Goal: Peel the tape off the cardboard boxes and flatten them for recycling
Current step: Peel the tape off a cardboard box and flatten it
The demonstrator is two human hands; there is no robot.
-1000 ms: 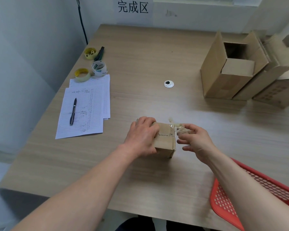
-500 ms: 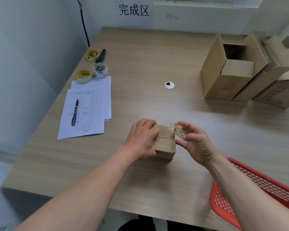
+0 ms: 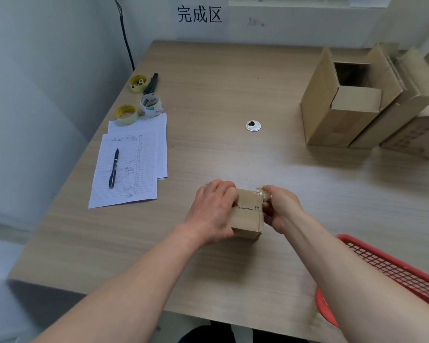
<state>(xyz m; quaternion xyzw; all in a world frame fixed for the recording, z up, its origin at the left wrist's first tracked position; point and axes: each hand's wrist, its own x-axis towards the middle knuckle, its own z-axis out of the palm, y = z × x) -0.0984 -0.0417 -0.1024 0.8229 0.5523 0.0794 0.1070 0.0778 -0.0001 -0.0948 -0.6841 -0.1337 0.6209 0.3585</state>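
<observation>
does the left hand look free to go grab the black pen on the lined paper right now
Probably not at once: the left hand grips the small brown cardboard box, so it would have to let go first. The way to the black pen on the lined paper looks open across the wooden table.

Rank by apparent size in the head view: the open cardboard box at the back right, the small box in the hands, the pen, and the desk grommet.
1. Open cardboard box
2. Small box, though it sits nearer the camera
3. Pen
4. Grommet
</observation>
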